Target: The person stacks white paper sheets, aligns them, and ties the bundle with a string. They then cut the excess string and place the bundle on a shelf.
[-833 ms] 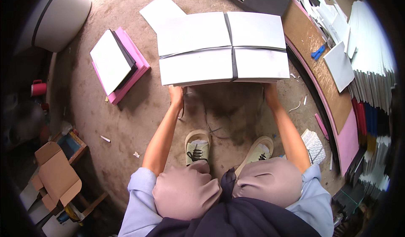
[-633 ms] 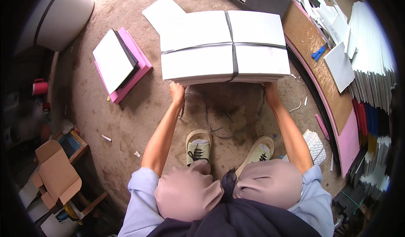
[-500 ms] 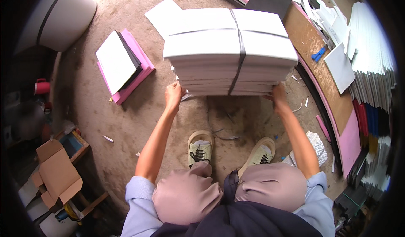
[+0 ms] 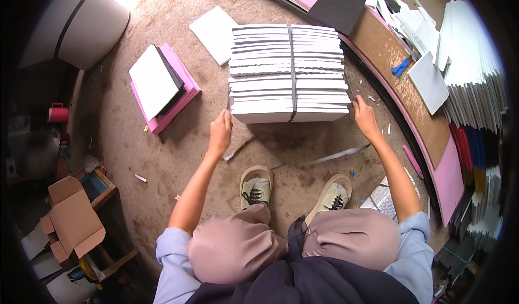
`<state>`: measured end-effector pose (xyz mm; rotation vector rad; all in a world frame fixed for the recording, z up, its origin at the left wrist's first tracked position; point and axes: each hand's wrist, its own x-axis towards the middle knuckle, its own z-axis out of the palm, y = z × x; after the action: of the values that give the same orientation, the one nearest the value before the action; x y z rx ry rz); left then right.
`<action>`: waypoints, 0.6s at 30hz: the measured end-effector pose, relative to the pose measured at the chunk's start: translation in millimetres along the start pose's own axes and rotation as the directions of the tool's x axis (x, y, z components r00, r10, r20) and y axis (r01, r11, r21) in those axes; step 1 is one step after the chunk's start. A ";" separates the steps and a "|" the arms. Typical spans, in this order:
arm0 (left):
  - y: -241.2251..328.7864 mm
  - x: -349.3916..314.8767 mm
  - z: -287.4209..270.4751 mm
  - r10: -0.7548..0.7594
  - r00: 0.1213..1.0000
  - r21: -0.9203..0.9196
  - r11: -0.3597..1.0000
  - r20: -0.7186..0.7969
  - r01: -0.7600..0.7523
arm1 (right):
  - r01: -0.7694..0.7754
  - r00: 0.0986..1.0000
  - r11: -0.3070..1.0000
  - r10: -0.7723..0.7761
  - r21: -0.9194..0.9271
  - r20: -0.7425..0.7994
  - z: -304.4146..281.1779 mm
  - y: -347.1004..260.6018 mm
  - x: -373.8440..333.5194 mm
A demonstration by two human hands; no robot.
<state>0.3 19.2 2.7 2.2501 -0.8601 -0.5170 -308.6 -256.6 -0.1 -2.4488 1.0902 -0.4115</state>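
Observation:
A thick bundle of white sheets stands on its side on the floor ahead of my feet, showing its layered edges. One grey strap runs down its middle, and strap pieces show at its left and right ends. My left hand is closed at the lower left corner, with the strap end there running into its fingers. At the right end my right hand pinches the strap beside the stack. Both arms reach forward past my knees. A loose grey strap lies between the bundle and my shoes.
A pink, black and white sheet pile lies to the left, a single white sheet behind. On the right are a brown board, blue clip-like tool and white sheet stacks. An open carton sits lower left.
The bundle has tipped from lying flat, broad face up, onto its side, with layered edges now upward. My hands have shifted from its lower corners to the straps at its ends.

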 end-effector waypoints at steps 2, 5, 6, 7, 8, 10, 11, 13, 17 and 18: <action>-3.6 -19.3 11.6 0.150 0.988 0.148 0.979 -0.042 -0.143 | 0.154 0.988 0.986 -0.152 -0.065 0.041 1.6 -4.0 -19.8; -3.4 -32.0 17.2 0.259 0.965 0.237 0.941 -0.037 -0.244 | 0.182 0.977 0.976 -0.166 -0.121 0.132 9.0 -26.3 -37.1; -1.4 -28.5 20.5 0.244 0.968 0.222 0.948 -0.057 -0.226 | 0.140 0.981 0.983 -0.122 -0.117 0.150 13.4 -32.6 -38.1; 0.3 -25.8 22.8 0.228 0.971 0.207 0.956 -0.076 -0.208 | 0.099 0.983 0.989 -0.080 -0.113 0.168 17.8 -38.3 -38.2; 2.5 -22.8 25.2 0.229 0.967 0.201 0.958 -0.111 -0.204 | -0.016 0.997 0.996 0.022 -0.086 0.075 26.4 -40.4 -33.8; 6.9 -24.8 30.2 0.181 0.975 0.154 0.975 -0.133 -0.160 | 0.003 1.000 0.998 -0.002 -0.062 0.019 26.2 -36.5 -36.7; 12.1 -22.8 27.6 0.158 0.976 0.133 0.981 -0.149 -0.139 | 0.019 1.000 0.999 -0.020 -0.046 -0.014 23.5 -41.2 -32.9; 20.2 -15.0 16.3 0.162 0.971 0.076 0.986 -0.178 -0.150 | 0.060 0.991 0.997 -0.053 0.052 -0.125 15.9 -50.0 -23.6; 85.0 25.0 -49.2 0.231 0.939 0.074 0.973 -0.255 -0.220 | -0.032 0.980 0.971 0.078 0.239 -0.184 -46.8 -99.7 23.2; 107.8 37.1 -68.3 0.206 0.952 0.106 0.977 -0.228 -0.186 | -0.046 0.980 0.973 0.088 0.226 -0.177 -67.3 -109.9 39.7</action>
<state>17.7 -37.1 121.8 2.2134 -0.9805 -0.1175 -242.5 -238.1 116.0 -2.2059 1.1327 -0.7125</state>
